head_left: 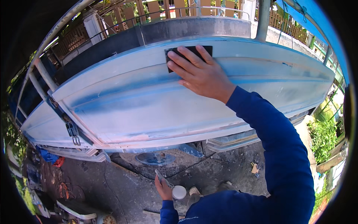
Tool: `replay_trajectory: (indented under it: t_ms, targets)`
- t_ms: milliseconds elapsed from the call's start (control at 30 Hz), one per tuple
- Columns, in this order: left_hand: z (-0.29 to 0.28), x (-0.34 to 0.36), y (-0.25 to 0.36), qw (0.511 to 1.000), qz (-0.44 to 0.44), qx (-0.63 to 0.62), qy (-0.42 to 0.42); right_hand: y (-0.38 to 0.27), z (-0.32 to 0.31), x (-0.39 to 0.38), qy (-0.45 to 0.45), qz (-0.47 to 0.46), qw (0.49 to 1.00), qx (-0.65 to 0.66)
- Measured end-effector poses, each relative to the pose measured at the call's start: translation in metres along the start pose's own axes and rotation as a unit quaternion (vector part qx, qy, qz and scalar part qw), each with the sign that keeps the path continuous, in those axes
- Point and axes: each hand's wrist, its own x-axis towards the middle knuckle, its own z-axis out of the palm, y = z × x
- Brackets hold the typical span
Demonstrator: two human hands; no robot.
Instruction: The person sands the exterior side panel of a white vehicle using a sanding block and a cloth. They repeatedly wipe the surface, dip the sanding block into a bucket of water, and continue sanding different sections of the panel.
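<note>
My right hand (203, 74) lies flat with its fingers spread, pressing a black sheet of sandpaper (168, 56) against the upper part of a big metal vehicle side panel (149, 112). The panel is whitish, with blue paint showing through in long streaks along its ridges. Lower down, near my body, my left hand (164, 189) is closed round a grey, limp piece like a folded rag (161, 176). Beside that hand is a round white thing like a lid or tub top (179, 192); I cannot tell whether they touch.
Below the panel are a wheel (154, 158) and dark, stained ground (126, 194). A strap with metal hooks (72, 130) hangs at the panel's left. Metal posts (263, 20) rise above its top edge. Plants (322, 140) and timber (332, 163) stand at the right.
</note>
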Motion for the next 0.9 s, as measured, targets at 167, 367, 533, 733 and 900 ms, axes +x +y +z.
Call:
replay_trajectory:
  t_ms: [167,367,533,733,900]
  targets:
    - [-0.034,0.043,0.045,0.986,-0.039,-0.159,-0.019,0.148,-0.068,-0.213,0.011,0.253,0.965,-0.07]
    - [-0.02,0.141,0.279,0.872,0.482,0.078,-0.026,0.088,-0.048,-0.132,0.097,0.35,0.931,0.028]
    - [0.074,0.176,0.451,0.662,0.721,0.167,0.118,0.032,-0.028,-0.061,0.044,0.108,0.991,0.065]
    - [0.139,0.16,0.493,0.62,0.763,0.129,0.131,0.192,-0.094,-0.236,0.064,0.246,0.964,-0.079]
    - [0.265,0.052,0.543,0.577,0.797,0.115,0.135,0.201,-0.148,-0.345,0.06,0.384,0.921,0.009]
